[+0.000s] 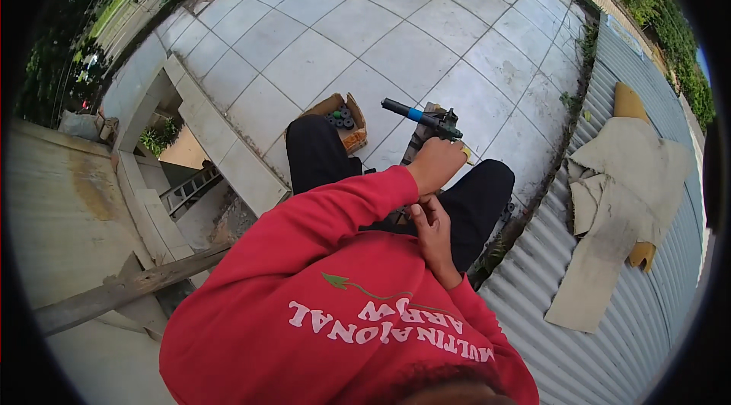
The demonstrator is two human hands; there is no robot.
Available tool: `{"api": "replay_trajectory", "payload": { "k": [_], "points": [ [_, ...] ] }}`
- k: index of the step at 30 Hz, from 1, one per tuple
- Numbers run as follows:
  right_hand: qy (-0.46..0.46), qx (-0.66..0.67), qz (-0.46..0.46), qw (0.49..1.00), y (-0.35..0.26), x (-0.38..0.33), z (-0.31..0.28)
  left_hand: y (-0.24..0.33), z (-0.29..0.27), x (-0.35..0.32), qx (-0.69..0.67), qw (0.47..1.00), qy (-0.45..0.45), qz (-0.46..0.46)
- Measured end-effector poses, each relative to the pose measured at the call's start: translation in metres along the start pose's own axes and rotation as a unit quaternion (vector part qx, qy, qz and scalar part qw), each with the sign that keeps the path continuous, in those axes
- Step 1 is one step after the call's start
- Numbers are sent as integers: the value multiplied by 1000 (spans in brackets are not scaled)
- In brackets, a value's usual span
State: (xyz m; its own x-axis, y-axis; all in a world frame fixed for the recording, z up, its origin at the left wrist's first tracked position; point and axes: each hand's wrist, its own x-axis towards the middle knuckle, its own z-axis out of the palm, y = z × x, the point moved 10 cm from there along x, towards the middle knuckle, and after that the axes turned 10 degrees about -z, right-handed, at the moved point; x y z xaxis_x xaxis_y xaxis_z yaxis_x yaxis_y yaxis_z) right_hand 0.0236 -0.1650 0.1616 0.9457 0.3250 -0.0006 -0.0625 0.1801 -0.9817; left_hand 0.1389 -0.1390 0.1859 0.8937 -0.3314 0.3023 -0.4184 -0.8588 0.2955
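My left hand (439, 164) reaches across in a red sleeve, its fingers curled down at the near end of a dark tubular tool (400, 110) with a blue band. What those fingers grip is hidden under the hand. A small yellow piece (466, 151) shows beside the knuckles. The tool lies over a dark, narrow support (416, 144) between my knees. Just below the left wrist, my right hand (432, 231) is closed with its fingers bent together. Anything in it is too small or covered to name.
Beyond my left knee stands an open cardboard box (354, 140) with several black round parts and a green one. Pale floor tiles (320, 32) spread ahead. On the right, a grey cloth (620, 199) lies on corrugated metal roofing (525, 294). A wooden beam (126, 291) and a stair opening are at left.
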Motion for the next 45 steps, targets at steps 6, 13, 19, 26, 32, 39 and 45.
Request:
{"api": "replay_trajectory", "payload": {
  "k": [6, 13, 19, 26, 32, 39, 45],
  "points": [
    [-32, -173, -109, 978, -24, 3, 11, -48, 87, -46, 76, 986, -115, -91],
    [-6, 233, 284, 930, 67, -12, 27, -77, 110, -70, 132, 968, -160, -143],
    [-55, 108, 276, 954, 53, -8, 33, -89, 108, -73, 161, 956, -176, -170],
    [-129, 100, 284, 945, 56, -15, 45, -86, 112, -82, 110, 956, -204, -177],
    [-49, 24, 98, 994, 39, 8, -1, -98, 97, -98, -2, 956, -221, -191],
    [329, -153, 45, 931, 15, -91, -226, -146, -83, -135, -17, 982, 22, -186],
    [273, -36, 430, 860, 136, -291, -224, -214, -111, -242, -16, 910, 157, -385]
  ]
}}
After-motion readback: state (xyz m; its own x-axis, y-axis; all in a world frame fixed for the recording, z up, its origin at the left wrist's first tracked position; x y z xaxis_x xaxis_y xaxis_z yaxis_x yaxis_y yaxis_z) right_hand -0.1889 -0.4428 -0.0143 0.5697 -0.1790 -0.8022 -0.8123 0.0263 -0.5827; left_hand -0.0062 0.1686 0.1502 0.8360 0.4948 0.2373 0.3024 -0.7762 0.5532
